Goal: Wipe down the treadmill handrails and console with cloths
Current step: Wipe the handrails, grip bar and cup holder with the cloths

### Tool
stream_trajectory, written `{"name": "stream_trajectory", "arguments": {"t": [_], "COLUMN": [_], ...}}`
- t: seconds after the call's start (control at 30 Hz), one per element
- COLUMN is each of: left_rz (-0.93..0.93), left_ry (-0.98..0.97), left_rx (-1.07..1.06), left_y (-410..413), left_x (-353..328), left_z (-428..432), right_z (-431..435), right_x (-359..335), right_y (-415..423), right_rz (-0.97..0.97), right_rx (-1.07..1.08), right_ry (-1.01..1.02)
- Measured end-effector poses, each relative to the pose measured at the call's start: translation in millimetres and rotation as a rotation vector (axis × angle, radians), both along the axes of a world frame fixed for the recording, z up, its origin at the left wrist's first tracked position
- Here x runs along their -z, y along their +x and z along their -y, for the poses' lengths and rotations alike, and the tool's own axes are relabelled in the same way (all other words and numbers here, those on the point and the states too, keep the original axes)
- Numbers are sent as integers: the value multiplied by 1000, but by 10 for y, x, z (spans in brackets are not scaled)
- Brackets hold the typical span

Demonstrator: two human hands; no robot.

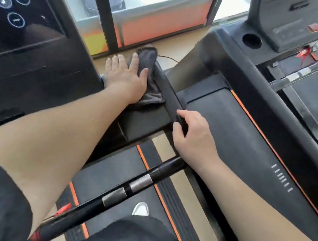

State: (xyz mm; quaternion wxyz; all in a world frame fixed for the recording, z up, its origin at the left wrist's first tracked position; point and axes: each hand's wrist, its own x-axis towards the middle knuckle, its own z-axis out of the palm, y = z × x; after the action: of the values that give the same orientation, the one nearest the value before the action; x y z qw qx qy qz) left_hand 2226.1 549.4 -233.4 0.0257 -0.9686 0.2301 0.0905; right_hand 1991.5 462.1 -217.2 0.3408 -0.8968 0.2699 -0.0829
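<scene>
Head view, looking down over a treadmill. Dark console (30, 64) at the left, icons lit on its screen. Right of the console, across a strip of floor, a neighbouring treadmill (235, 113). Below the console, close to the body, a black crossbar (117, 193) with silver sensor pads. Off the console's right edge, the side handrail (168, 89), slanting back toward the person. Between console and that rail, a grey cloth (149, 56), touching the rail's far end. Left hand (126, 74) flat on the cloth, fingers straight, pressing down. Right hand (190, 136) curled round the side handrail, nearer the body than the cloth.

Judged step: wiping the ledge at the console's right, by the rail's root. Next probably calls for drawing the cloth along the rail and shifting the right grip clear.
</scene>
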Motion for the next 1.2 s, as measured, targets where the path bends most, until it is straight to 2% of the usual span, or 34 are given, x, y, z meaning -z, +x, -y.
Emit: {"name": "stream_trajectory", "arguments": {"t": [0.07, 0.17, 0.27, 0.47, 0.57, 0.7, 0.87, 0.93, 1.0, 1.07, 1.13, 1.2], "left_rz": [17, 10, 1, 42, 21, 29, -100, -131, -116, -47, -38, -66], "left_ry": [39, 35, 29, -50, -101, -257, -617, -683, -535, -349, -344, -459], "left_rx": [-23, 106, 212, 42, 122, 420, 596, 694, 799, 766, 794, 937], "left_y": [-239, -672, -610, -274, -435, -1052, -2055, -2278, -2359, -2467, -2646, -2727], "left_x": [15, 42, 43, 84, 118, 134, 10, -26, 75, 184, 265, 331], "left_z": [-82, -236, -407, -77, -12, -14, -114, 22, 215, 340, 350, 207], "right_z": [39, 91, 103, 64, 68, 98, 124, 133, 138, 135, 124, 105], "right_x": [-27, -32, -45, -177, -219, -197, -150, -129, -104, -85, -52, -50], "right_y": [-19, -146, -325, -728, -923, -1112, -1388, -1501, -1605, -1697, -1775, -1797], "right_rz": [18, 22, 26, 79, 96, 113, 126, 130, 128, 101, 86, 89], "right_rx": [35, 86, 120, 190, 246, 314, 392, 407, 420, 435, 446, 442], "right_ry": [10, 19, 57, 108, 151, 232, 298, 295, 291, 292, 287, 276]}}
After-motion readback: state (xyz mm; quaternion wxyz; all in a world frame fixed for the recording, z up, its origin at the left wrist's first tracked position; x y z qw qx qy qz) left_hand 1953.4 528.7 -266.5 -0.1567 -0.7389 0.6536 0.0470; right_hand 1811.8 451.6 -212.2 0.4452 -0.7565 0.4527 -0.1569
